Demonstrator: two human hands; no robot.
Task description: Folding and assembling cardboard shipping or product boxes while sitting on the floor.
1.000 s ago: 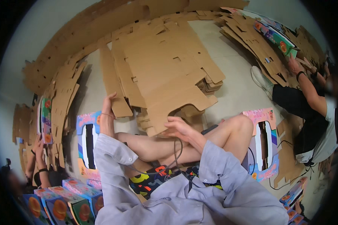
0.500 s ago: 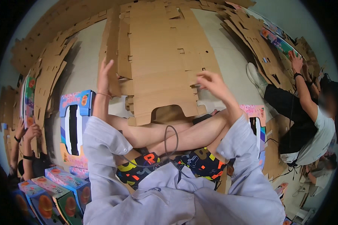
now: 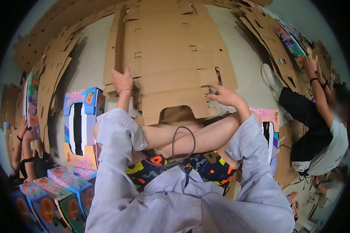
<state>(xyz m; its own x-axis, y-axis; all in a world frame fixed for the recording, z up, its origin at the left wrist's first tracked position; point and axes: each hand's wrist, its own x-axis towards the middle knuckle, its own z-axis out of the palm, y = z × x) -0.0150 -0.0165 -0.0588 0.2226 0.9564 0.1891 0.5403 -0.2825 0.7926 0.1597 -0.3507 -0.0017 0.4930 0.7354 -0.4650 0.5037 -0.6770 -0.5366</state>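
A large flat brown cardboard box blank (image 3: pixel 171 58) stretches away from my crossed legs, with slots along its folds and a rounded cut-out at the near end. My left hand (image 3: pixel 123 80) is at its left side flap, thumb and fingers on either side of the flap's raised edge; some fingertips are hidden. At the right edge of the blank, my right hand (image 3: pixel 226 97) has its fingers apart, the index finger by the side tabs. It holds nothing.
Printed fruit boxes (image 3: pixel 80 128) stand at left, with several more (image 3: pixel 60 198) at lower left. Another printed box (image 3: pixel 266 116) stands by my right knee. Stacked cardboard (image 3: pixel 266 46) lies at right, near a seated co-worker (image 3: pixel 318 143). A dark cable (image 3: pixel 174 145) loops over my lap.
My left hand has come down onto the left flap from a raised, open pose. My right hand has lowered toward the right edge. The blank appears slightly further right in view.
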